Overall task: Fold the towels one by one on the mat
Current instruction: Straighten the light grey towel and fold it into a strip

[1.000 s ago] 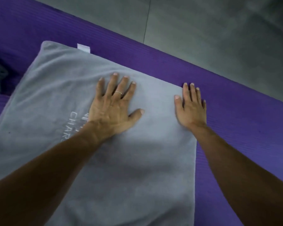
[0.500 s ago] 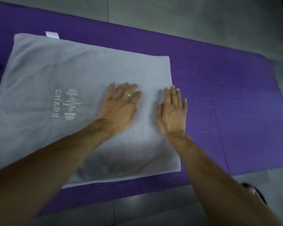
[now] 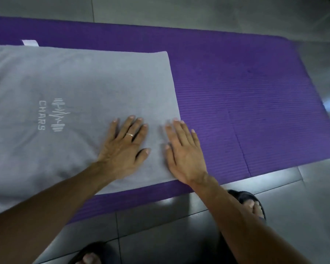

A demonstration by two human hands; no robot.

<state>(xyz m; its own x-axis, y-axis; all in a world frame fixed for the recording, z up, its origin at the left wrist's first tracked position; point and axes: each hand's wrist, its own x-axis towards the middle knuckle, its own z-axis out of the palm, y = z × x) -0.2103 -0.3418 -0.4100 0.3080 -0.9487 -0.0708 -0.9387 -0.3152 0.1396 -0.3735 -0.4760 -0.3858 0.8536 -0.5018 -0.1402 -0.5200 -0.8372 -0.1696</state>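
While the towel (image 3: 80, 103) lies flat on the mat (image 3: 246, 103), the left hand (image 3: 125, 147) and right hand (image 3: 183, 151) rest open, palms down, near its right edge. Pressing evenly outward should clear creases before the next fold.

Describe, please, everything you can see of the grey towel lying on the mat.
The grey towel looks like soft, fine-piled cloth, lying flat on the purple mat, its left part running out of view. Pale stitching shows a barbell-and-pulse logo beside the word CHARS. A small white tag sticks out at its far edge. The left hand, wearing a ring, lies flat, palm down, on it; the right hand lies flat along its right edge near the front corner.
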